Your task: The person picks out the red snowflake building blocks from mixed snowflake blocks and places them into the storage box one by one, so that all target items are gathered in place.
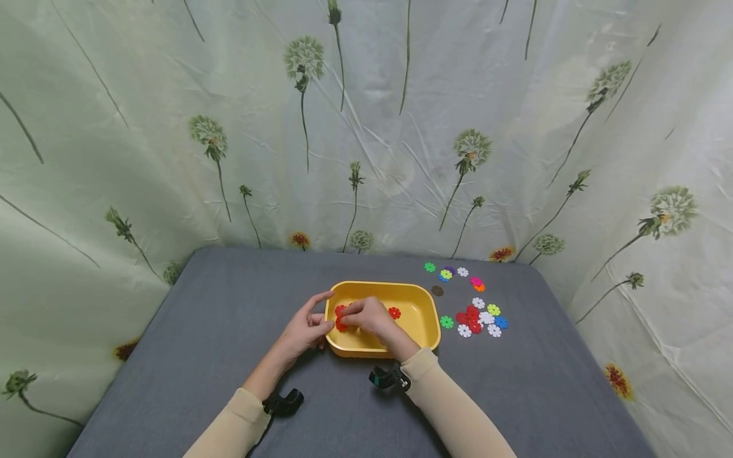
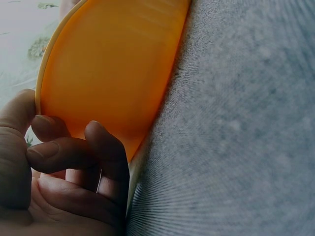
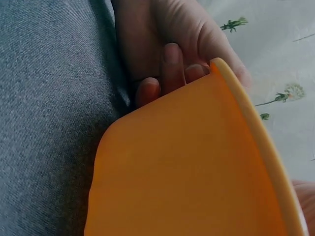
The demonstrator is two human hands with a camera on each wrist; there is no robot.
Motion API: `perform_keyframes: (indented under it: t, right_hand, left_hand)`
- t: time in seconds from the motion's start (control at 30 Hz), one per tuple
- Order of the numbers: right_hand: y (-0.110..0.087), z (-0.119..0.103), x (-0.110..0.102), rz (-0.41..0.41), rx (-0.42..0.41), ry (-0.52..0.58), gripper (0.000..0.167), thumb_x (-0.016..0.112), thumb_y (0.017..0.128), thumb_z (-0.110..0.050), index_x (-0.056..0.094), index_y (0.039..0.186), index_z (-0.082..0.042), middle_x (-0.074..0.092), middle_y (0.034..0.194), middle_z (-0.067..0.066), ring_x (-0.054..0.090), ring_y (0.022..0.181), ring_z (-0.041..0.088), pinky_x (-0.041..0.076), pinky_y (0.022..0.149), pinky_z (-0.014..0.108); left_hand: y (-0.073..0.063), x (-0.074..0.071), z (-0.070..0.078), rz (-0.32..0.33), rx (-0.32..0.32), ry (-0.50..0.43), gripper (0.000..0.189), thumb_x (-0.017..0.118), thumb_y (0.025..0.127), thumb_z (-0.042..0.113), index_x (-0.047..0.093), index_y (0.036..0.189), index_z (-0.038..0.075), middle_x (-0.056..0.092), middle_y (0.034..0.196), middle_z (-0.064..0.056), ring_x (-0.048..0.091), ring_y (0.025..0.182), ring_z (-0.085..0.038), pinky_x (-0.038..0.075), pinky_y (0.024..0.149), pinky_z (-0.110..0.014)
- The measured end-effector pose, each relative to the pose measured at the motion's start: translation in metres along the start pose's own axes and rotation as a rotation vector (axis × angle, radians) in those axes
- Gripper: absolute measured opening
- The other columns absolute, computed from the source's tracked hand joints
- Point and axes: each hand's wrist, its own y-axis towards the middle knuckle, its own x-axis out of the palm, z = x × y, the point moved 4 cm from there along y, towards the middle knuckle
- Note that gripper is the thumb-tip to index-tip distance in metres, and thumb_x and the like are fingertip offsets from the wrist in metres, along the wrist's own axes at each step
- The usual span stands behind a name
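A yellow plastic basin stands on the grey table. My left hand grips its left end, thumb up at the rim and other fingers against the outer wall, as the left wrist view shows. My right hand reaches over the front rim into the basin, fingertips together at the red flower-shaped discs by the left wall. It pinches one red disc there, partly hidden by the fingers. Another red disc lies further right on the basin's floor. The basin's wall hides my right hand's fingers in the right wrist view.
Right of the basin lie loose flower discs: a red cluster, white, green and blue ones. Several more, including a brown disc, lie further back. A flower-print curtain hangs behind the table.
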Motion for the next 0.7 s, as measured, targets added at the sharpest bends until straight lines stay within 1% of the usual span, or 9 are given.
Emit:
perform_keyframes:
  t: [0.13, 0.27, 0.5, 0.7]
  right_hand:
    - [-0.0008, 0.0024, 0.0002, -0.020, 0.018, -0.012, 0.022, 0.084, 0.089, -0.014, 0.084, 0.110, -0.006, 0.078, 0.099, 0.008, 0.054, 0.071, 0.014, 0.041, 0.062, 0.023]
    - [-0.0009, 0.0038, 0.0015, -0.030, 0.025, -0.039, 0.025, 0.085, 0.087, -0.010, 0.083, 0.111, -0.006, 0.076, 0.095, 0.006, 0.051, 0.066, 0.015, 0.039, 0.058, 0.024]
    - [-0.0016, 0.0025, 0.0059, -0.053, -0.027, -0.105, 0.032, 0.086, 0.085, -0.002, 0.079, 0.116, -0.003, 0.066, 0.082, 0.004, 0.052, 0.063, 0.014, 0.042, 0.056, 0.022]
    - [-0.0023, -0.0016, 0.0083, -0.036, -0.092, -0.231, 0.034, 0.088, 0.083, -0.004, 0.079, 0.116, -0.003, 0.065, 0.080, 0.002, 0.052, 0.065, 0.014, 0.041, 0.057, 0.022]
  left_hand:
    - [-0.0002, 0.0002, 0.0001, 0.004, -0.007, 0.006, 0.070, 0.068, 0.103, 0.014, 0.033, 0.163, 0.017, 0.062, 0.073, 0.004, 0.055, 0.059, -0.016, 0.047, 0.055, -0.026]
    - [-0.0005, -0.0002, 0.0002, 0.006, -0.010, 0.005, 0.070, 0.068, 0.103, 0.013, 0.033, 0.164, 0.018, 0.063, 0.073, 0.005, 0.056, 0.058, -0.015, 0.045, 0.054, -0.025]
    - [-0.0002, -0.0005, -0.0007, 0.012, -0.011, 0.004, 0.070, 0.068, 0.103, 0.014, 0.035, 0.163, 0.020, 0.061, 0.072, 0.004, 0.056, 0.058, -0.016, 0.045, 0.054, -0.025]
    - [-0.0001, -0.0007, -0.0014, 0.017, 0.000, 0.015, 0.070, 0.068, 0.102, 0.013, 0.035, 0.163, 0.019, 0.061, 0.071, 0.003, 0.056, 0.057, -0.016, 0.045, 0.053, -0.026]
